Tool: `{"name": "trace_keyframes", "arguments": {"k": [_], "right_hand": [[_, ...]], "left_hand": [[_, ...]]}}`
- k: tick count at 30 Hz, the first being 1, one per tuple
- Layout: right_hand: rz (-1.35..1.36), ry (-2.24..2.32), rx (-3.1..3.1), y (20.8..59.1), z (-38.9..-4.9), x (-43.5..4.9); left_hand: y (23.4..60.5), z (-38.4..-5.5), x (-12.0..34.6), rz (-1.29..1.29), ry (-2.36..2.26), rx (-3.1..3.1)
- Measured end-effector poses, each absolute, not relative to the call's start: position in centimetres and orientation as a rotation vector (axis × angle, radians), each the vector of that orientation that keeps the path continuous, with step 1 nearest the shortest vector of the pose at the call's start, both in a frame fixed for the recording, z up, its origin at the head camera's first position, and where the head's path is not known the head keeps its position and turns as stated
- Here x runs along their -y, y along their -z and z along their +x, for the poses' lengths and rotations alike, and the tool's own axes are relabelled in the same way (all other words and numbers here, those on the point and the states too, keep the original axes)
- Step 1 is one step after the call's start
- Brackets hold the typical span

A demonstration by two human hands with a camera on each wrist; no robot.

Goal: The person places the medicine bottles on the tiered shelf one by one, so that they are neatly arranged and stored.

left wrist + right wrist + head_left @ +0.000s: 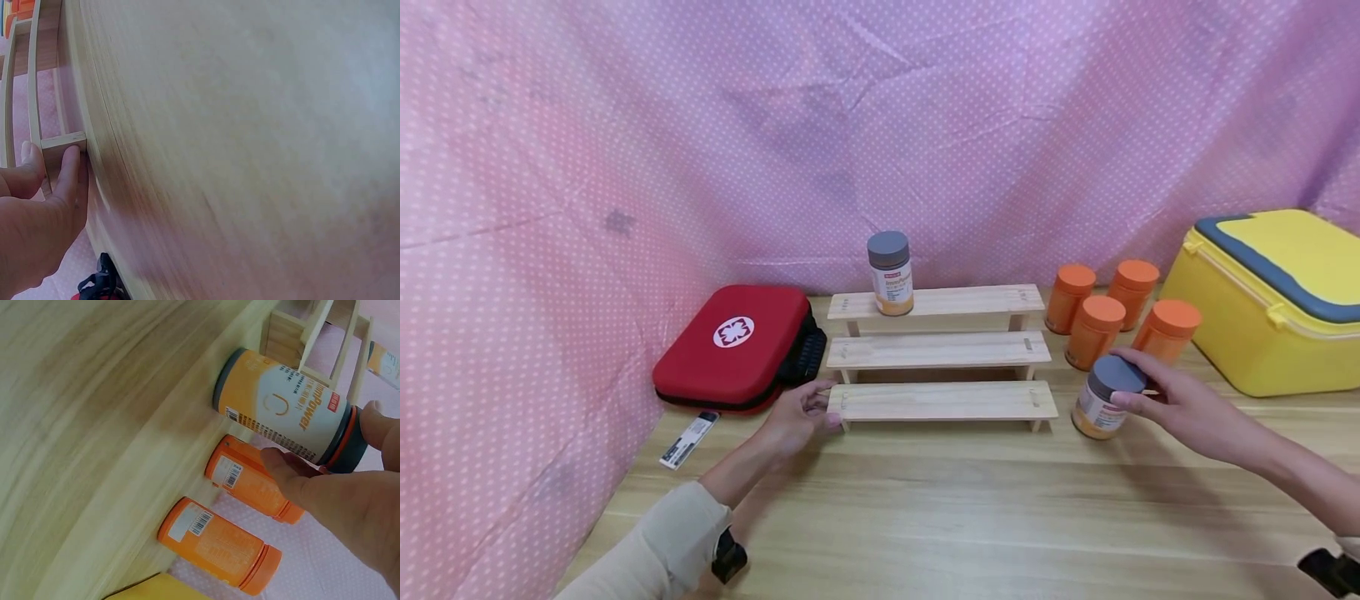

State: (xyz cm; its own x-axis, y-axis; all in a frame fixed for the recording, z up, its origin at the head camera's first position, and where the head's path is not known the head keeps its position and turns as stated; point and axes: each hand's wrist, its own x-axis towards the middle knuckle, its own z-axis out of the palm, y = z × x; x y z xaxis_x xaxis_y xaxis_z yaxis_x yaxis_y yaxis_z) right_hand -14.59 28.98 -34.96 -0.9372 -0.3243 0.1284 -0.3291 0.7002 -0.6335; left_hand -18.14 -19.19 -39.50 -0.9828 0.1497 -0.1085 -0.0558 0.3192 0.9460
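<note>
My right hand (pixel 1183 408) grips a supplement bottle (pixel 281 403) by its grey cap, thumb on one side and fingers on the other. The bottle has a white and yellow label and stands close over the table beside the right end of a three-tier wooden rack (pixel 940 401). My left hand (pixel 793 421) holds the left end of the rack's lowest step. In the left wrist view its thumb is at the plank and its fingers press the end support (pixel 62 142). A similar grey-capped bottle (pixel 892 279) stands upright on the top tier, left of centre.
Several orange bottles (pixel 1094 331) stand behind my right hand. A yellow box (pixel 1255 333) with a grey-trimmed lid is at the far right. On the left lie a red first-aid case (pixel 700 367) and a small white label strip (pixel 688 440). Pink dotted cloth (pixel 880 125) hangs behind.
</note>
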Motion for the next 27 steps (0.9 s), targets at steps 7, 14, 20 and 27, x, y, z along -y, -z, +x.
{"name": "trace_keyframes", "arguments": {"k": [7,14,20,27], "right_hand": [[0.586,-1.095,2.868,35.2,-14.6,-29.0],[0.595,-1.109,2.854,35.0,-14.4,-29.2],[0.684,-1.094,2.760,33.9,-14.2,-29.4],[0.746,-1.216,2.638,30.9,-14.7,-29.0]], "left_hand": [[39.5,-18.1,19.1,0.096,-1.760,-2.384],[39.6,-18.2,19.1,0.093,-1.767,-2.376],[39.6,-18.1,19.1,0.094,-1.761,-2.374],[39.6,-18.1,19.2,0.102,-1.775,-2.364]]}}
